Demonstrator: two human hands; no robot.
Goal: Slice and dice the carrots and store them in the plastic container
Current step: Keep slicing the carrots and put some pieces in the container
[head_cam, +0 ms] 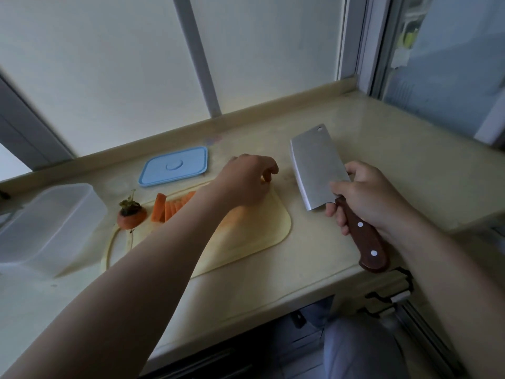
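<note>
A pale yellow cutting board [254,231] lies on the counter. Orange carrot slices [169,207] lie in a row near its far left, partly hidden by my left forearm. A cut-off carrot top [131,216] with a dried stem stands at the board's left end. My left hand [246,179] reaches over the board's far edge with fingers curled down; what they touch is hidden. My right hand [366,198] grips the wooden handle of a cleaver [317,165], held off the board to its right, the flat of its blade facing up. The clear plastic container [46,228] stands at the left.
The container's blue lid [175,166] lies flat behind the board. The beige counter [396,149] runs along a frosted window and ends at a front edge near me. A dark rack [393,294] hangs below the counter at the right.
</note>
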